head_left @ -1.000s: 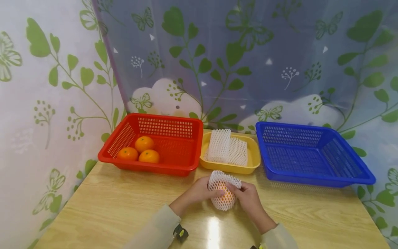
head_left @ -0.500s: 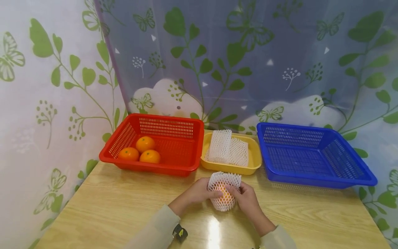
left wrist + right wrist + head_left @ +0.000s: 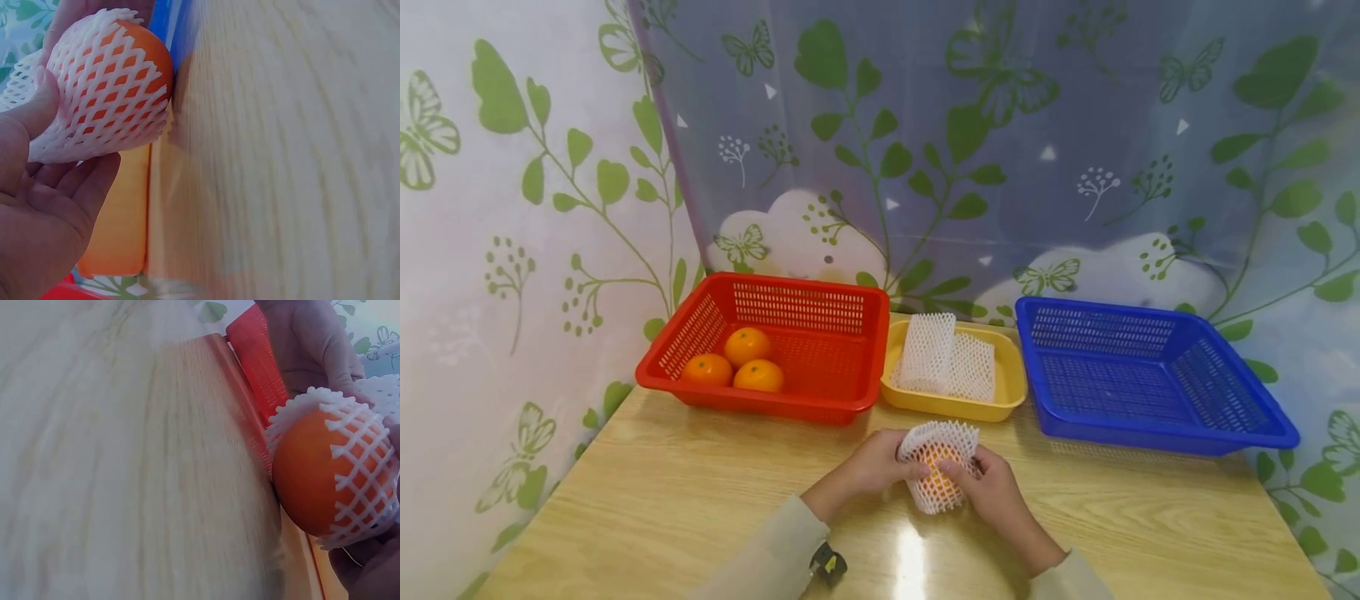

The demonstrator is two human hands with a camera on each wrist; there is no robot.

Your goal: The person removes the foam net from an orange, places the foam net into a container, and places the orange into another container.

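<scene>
An orange (image 3: 306,475) sits inside a white foam fruit net (image 3: 938,492), held between both hands over the front middle of the table. My left hand (image 3: 877,462) grips the netted fruit from the left, its thumb across the mesh. From the other side my right hand (image 3: 997,492) holds it, thumb pressed on the front of the net. In both wrist views the orange's lower end shows bare past the net's edge, while the mesh covers its side (image 3: 112,87). The loose end of the net stands up above the fruit in the head view.
A red basket (image 3: 808,408) with three oranges (image 3: 758,377) stands at the back left. Beside it, a yellow tray (image 3: 951,407) holds folded white foam nets (image 3: 927,354). At the right is a blue basket (image 3: 1150,429). A patterned curtain (image 3: 880,150) hangs behind them.
Both hands have lowered slightly with the netted orange, toward the table's front. The net's upper edge, slanted a second ago, now stands more level. The grip stays on both sides.
</scene>
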